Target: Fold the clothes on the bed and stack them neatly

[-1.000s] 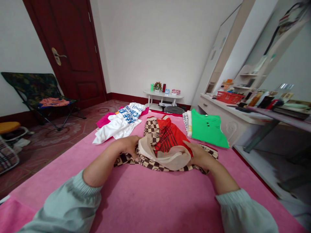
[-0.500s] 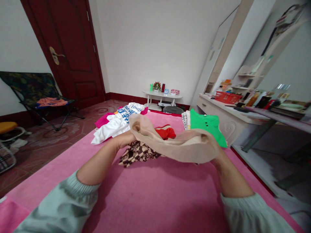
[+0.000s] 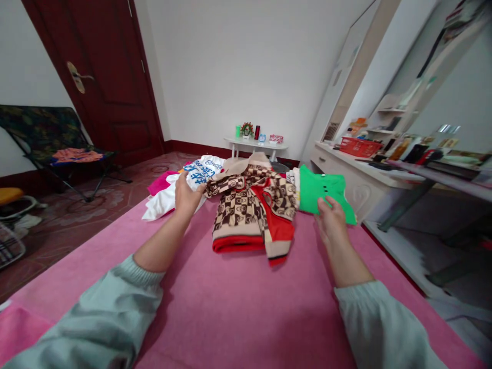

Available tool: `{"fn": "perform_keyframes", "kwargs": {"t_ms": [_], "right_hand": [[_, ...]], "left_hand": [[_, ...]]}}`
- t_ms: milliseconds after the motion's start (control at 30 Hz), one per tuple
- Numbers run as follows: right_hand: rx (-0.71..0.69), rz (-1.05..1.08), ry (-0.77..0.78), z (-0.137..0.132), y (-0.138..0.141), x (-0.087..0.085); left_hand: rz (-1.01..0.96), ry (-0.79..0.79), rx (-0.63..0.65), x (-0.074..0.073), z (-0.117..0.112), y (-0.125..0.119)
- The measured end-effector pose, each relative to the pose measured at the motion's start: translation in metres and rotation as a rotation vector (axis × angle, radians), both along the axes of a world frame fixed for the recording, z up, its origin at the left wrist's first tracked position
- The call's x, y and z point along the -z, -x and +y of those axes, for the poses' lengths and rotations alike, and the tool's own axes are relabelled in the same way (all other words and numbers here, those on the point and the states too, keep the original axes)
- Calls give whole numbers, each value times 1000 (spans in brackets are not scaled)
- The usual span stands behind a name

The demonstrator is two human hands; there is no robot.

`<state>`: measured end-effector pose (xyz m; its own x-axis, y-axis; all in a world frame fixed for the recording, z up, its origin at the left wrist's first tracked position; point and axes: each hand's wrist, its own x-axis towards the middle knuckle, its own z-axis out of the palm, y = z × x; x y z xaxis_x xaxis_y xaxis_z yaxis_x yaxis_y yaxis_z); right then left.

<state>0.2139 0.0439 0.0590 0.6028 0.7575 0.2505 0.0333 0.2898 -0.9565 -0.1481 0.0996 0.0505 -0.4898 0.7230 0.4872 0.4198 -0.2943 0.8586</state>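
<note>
A brown-and-beige checkered garment with red trim hangs over the pink bed cover. My left hand is closed on its upper left edge and holds it up. My right hand hovers to the right of the garment, fingers apart and holding nothing, just in front of a folded green shirt.
A white shirt with blue print lies on a magenta cloth at the bed's far left. A folding chair and dark red door stand left. A small white table sits by the far wall; a cluttered white dresser runs along the right.
The garment was lifted off the bed by both hands and turned over; now the checkered side shows. My right hand has let go and my left hand holds it alone.
</note>
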Motion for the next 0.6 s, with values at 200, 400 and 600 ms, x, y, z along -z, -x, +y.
{"fn": "perform_keyframes", "kwargs": {"t_ms": [200,400,600], "right_hand": [[-102,-320,-53,-10,13,6],[-510,-734,122,-20,41,19],[-411,-1072,178,-20,41,47]], "left_hand": [[239,43,231,-4,-16,-3],[516,261,810,-13,-50,-52],[1027,221,739,12,-63,-74]]}}
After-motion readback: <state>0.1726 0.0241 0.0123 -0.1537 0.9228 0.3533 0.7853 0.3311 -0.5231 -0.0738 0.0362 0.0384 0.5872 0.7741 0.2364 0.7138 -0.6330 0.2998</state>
